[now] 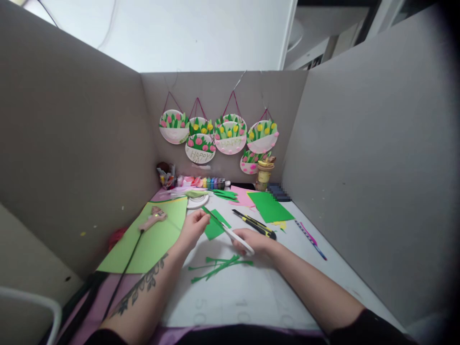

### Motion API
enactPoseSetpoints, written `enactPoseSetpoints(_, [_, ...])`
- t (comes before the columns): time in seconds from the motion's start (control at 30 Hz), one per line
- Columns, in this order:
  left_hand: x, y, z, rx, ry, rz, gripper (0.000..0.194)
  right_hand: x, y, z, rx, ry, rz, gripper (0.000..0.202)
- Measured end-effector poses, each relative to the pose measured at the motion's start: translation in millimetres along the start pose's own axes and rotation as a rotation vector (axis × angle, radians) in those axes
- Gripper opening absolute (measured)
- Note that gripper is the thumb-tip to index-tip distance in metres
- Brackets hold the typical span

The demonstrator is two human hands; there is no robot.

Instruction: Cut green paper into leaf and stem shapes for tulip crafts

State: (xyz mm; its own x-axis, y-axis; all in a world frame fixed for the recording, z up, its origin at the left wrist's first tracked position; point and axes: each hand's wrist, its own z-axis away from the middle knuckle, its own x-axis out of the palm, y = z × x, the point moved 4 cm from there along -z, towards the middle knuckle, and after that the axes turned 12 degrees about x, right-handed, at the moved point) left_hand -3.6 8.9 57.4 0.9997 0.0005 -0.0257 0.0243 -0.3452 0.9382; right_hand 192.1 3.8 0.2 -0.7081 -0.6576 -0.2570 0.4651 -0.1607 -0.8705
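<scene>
Right hand (256,239): fingers wrapped around the white handles of scissors (233,234), blades slanting far-left over a flat, straight-edged green card (214,232) mid-table. Left hand (196,224): fingertips pinched close together at the blade tips (whether they grip a scrap, cannot tell).

Near side: narrow green strips (224,264) crossed in a loose heap, some ends flared. Left: broad pale-green sheet (122,256), pink glue gun (153,219) lying on it, dark cord (129,258) running near. Right of the card: slim black-and-yellow cutter (254,223); farther right, a larger green sheet (271,207) beside pink paper (242,195).

Far panel (215,84): smooth, grey, hung with round white plates (230,143) bearing pink, yellow and green cutouts (179,120).

Writing: "HAPPY" hand-lettered on two plates, smaller marks beneath one too blurred to read; pale table cover (273,287) shows faint figures along the near edge, "50" and "10" legible
</scene>
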Motion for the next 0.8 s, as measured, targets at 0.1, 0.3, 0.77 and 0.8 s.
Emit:
enactPoseSetpoints(0.1, [0.7, 1.1, 0.6, -0.01, 0.0, 0.002, 0.023, 1.0, -0.8, 0.5, 0.006, 0.005, 0.001, 0.013])
enactPoseSetpoints(0.3, [0.9, -0.8, -0.1, -0.005, -0.013, 0.014, 0.024, -0.4, -2.7, 2.1, 0.023, 0.005, -0.009, 0.012])
enactPoseSetpoints(0.77, [-5.4, -4.6, -4.9, 0.012, 0.017, 0.031, 0.024, -2.5, 1.6, -1.6, 0.051, 0.014, 0.019, 0.013])
enactPoseSetpoints(0.8, [-4.4, -4.4, -4.3, 0.01, 0.008, 0.032, 0.024, -2.1, 1.6, -1.6, 0.043, 0.01, 0.015, 0.014])
